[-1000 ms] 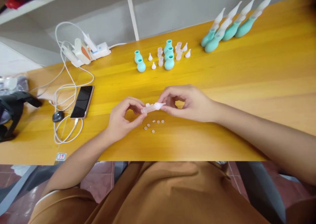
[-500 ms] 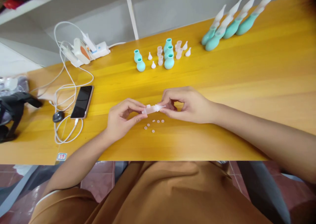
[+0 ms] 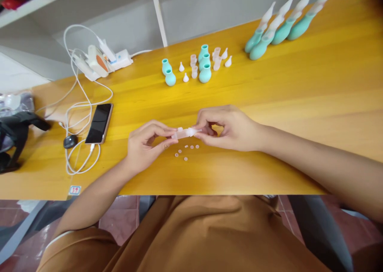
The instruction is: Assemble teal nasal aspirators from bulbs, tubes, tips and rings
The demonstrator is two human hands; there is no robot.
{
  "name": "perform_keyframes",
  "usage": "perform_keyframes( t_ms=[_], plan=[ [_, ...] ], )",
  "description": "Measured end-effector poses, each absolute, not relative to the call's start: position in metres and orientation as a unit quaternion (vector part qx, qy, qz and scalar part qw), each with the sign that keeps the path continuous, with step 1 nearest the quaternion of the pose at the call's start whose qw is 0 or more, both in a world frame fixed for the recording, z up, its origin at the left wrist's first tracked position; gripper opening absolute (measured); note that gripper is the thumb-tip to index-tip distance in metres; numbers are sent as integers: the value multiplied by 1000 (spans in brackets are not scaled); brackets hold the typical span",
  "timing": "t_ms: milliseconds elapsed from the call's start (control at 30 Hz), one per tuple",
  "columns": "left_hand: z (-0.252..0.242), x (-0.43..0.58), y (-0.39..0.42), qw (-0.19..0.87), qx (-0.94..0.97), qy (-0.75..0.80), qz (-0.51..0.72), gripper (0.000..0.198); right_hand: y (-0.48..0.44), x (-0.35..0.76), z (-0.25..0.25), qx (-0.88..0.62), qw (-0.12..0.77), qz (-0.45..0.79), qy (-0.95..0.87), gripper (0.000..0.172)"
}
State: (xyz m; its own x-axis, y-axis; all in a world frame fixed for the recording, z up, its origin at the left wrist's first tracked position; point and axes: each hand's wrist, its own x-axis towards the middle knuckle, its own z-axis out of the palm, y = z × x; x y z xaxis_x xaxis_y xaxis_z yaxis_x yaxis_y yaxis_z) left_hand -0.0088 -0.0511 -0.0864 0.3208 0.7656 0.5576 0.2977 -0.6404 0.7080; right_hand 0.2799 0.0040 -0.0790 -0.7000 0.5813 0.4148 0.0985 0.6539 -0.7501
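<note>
Between thumb and fingers, my left hand [image 3: 146, 146] grips a translucent plastic tube [image 3: 181, 134] by its left end. A small white knob sticks up from the tube's side. My right hand [image 3: 229, 128] pinches a white nozzle tip [image 3: 191, 132], whose wide end meets the tube's right end; its narrow end is partly covered by my fingers. Whether the tip is fully seated I cannot tell. On the table just below lie several small round caps [image 3: 186, 159].
Teal bulbs [image 3: 205, 74], clear tubes [image 3: 194, 72] and white tips [image 3: 228, 62] stand behind my hands. Several assembled bulb aspirators [image 3: 260, 48] lie at the back right. A phone [image 3: 99, 123], white cables and a power strip [image 3: 122, 60] occupy the left side.
My left hand has shifted very slightly to the left. Both hands keep their hold on the tube and the nozzle tip, and the parts on the table stay put.
</note>
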Motion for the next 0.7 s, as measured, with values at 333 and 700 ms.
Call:
perform_keyframes(
  t_ms=[333,700],
  plan=[
    [-86,-6,-51,284,746,370,474,15,7,280,-79,-205,317,385,-842,20],
    [-88,-4,-50,375,678,369,513,18,2,272,-97,-222,366,520,-739,33]
  ],
)
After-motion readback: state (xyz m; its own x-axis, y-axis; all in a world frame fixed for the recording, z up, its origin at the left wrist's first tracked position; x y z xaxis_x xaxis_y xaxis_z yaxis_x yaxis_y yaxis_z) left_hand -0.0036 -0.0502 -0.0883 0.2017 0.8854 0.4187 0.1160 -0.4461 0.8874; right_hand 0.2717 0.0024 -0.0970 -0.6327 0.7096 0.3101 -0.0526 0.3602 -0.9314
